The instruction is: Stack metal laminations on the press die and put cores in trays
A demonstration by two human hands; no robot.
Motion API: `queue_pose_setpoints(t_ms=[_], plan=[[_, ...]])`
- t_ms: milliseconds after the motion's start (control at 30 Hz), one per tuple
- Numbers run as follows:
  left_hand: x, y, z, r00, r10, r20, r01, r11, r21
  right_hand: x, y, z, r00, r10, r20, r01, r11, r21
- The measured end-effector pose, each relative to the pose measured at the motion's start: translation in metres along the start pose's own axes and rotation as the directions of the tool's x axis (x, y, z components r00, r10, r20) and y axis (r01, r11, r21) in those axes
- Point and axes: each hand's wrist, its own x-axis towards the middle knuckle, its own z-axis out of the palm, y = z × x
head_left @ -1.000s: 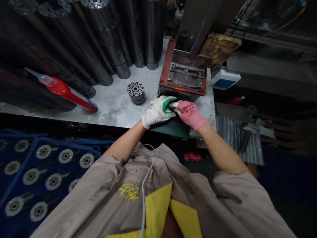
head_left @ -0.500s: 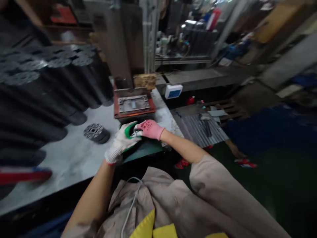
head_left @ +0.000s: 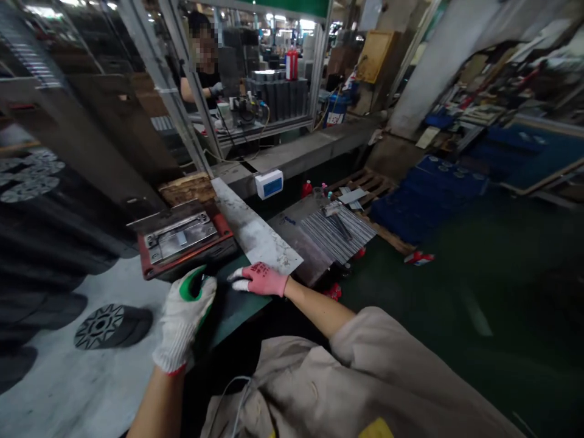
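Observation:
My left hand (head_left: 188, 307), in a white knitted glove with a green palm, is curled with its thumb and fingers close together. Whatever lies within its grip is dark and too hidden to name. My right hand (head_left: 261, 280), in a pink glove with white fingertips, reaches over the dark green work surface (head_left: 237, 309) with its fingers apart and nothing visible in them. Just beyond my left hand stands a metal fixture (head_left: 181, 238) on a red-edged base. To its left, a dark slotted cylinder (head_left: 103, 328) lies on the pale tabletop.
Stacks of dark cylinders (head_left: 41, 243) fill the left side. A white box with a blue screen (head_left: 269, 184) sits past the table edge. Metal strips (head_left: 337, 231) lie on a lower platform at the right. Behind the frame a person (head_left: 203, 73) is at another bench.
The view has swung to the right. My hands were together in front of the fixture; now they are apart, my right hand having drawn away from my left.

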Motion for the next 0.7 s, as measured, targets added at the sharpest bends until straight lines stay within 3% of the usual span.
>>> queue_pose_setpoints(t_ms=[67, 167, 233, 300, 367, 500, 567, 633, 700], plan=[[-0.005, 0.001, -0.002, 0.999, 0.013, 0.035, -0.014, 1.0, 0.028, -0.005, 0.004, -0.001, 1.0, 0.007, -0.003, -0.007, 1.0, -0.005], [-0.011, 0.005, -0.002, 0.998, 0.065, 0.007, -0.065, 0.976, 0.206, -0.014, 0.01, -0.002, 0.999, 0.041, -0.026, -0.042, 0.999, -0.012], [-0.012, 0.008, -0.001, 0.998, 0.054, -0.015, -0.05, 0.973, 0.227, -0.016, 0.01, 0.001, 0.997, 0.061, -0.037, -0.062, 0.998, -0.017], [-0.01, 0.011, -0.001, 0.998, -0.025, -0.051, 0.027, 0.998, 0.052, -0.014, 0.005, 0.008, 0.997, 0.056, -0.059, -0.058, 0.998, -0.026], [-0.009, 0.014, -0.002, 0.994, -0.107, -0.037, 0.094, 0.962, -0.255, -0.008, -0.003, 0.016, 0.993, -0.017, -0.121, 0.011, 0.998, -0.057], [-0.018, 0.027, -0.002, 0.989, -0.109, 0.096, 0.145, 0.763, -0.629, 0.005, -0.028, 0.023, 0.936, -0.276, -0.219, 0.245, 0.956, -0.159], [-0.029, 0.035, 0.0, 0.974, -0.159, 0.162, 0.225, 0.605, -0.763, 0.007, -0.04, 0.02, 0.914, -0.357, -0.194, 0.324, 0.928, -0.183], [-0.04, 0.04, 0.001, 0.963, -0.237, 0.126, 0.231, 0.496, -0.837, 0.009, -0.048, 0.018, 0.916, -0.375, -0.145, 0.343, 0.917, -0.203], [-0.047, 0.036, 0.0, 0.944, -0.325, -0.049, 0.171, 0.612, -0.772, 0.013, -0.048, 0.02, 0.956, -0.29, -0.03, 0.277, 0.935, -0.222]])
